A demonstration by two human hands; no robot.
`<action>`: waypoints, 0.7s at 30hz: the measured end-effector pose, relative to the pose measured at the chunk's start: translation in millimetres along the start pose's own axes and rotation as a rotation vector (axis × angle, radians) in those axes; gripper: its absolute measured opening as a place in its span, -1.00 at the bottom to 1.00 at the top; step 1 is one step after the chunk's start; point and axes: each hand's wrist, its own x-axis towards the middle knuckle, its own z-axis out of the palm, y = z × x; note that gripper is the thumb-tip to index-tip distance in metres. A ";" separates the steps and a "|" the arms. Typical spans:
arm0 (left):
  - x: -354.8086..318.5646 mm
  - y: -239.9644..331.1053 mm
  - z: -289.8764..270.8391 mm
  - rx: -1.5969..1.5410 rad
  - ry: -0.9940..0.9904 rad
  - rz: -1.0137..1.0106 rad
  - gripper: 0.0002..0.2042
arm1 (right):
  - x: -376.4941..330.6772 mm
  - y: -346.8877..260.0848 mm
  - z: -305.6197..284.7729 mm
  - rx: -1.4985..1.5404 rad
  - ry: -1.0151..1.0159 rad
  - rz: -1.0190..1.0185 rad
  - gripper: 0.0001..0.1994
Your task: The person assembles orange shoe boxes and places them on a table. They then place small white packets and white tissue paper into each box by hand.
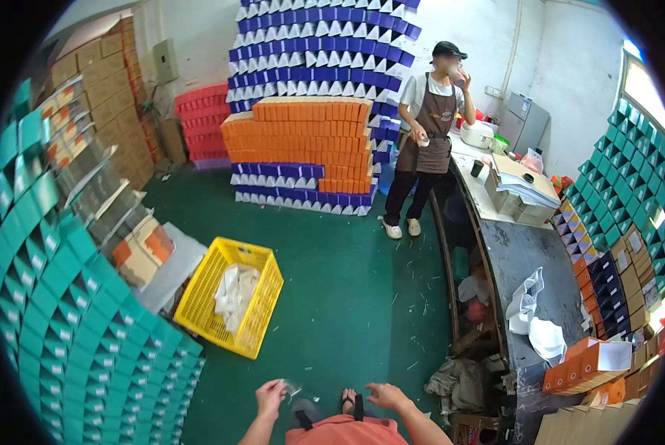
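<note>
My left hand (271, 397) is raised in front of me at the lower edge, its fingers pinched together. A small, see-through scrap (291, 388) like clear plastic sticks out from its fingertips. My right hand (386, 396) hangs to the right of it, fingers apart and holding nothing. Between and below the hands show my red clothing and a sandalled foot (349, 400) on the green floor. Nearest the left hand, farther off, stands a yellow plastic crate (267, 311) with a crumpled whitish cloth or bag (236, 297) inside.
Stacked green boxes (87, 319) rise along the left. A long dark workbench (521, 256) runs down the right, with white wrapping and orange boxes (581, 363). A person in a brown apron (432, 119) stands beyond it, drinking. Purple and orange box stacks (295, 137) fill the back.
</note>
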 end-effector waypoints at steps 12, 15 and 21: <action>414.5 116.3 -164.2 0.464 0.552 0.206 -0.87 | -87.9 73.4 73.9 0.516 0.713 1.166 -0.79; 467.3 165.6 -178.3 0.439 0.563 0.267 -0.81 | -101.3 -2.3 89.4 0.648 0.433 1.398 -0.70; 486.4 140.8 -63.1 0.830 -0.090 0.156 -0.70 | -73.5 -60.5 153.6 0.517 0.588 1.101 -0.59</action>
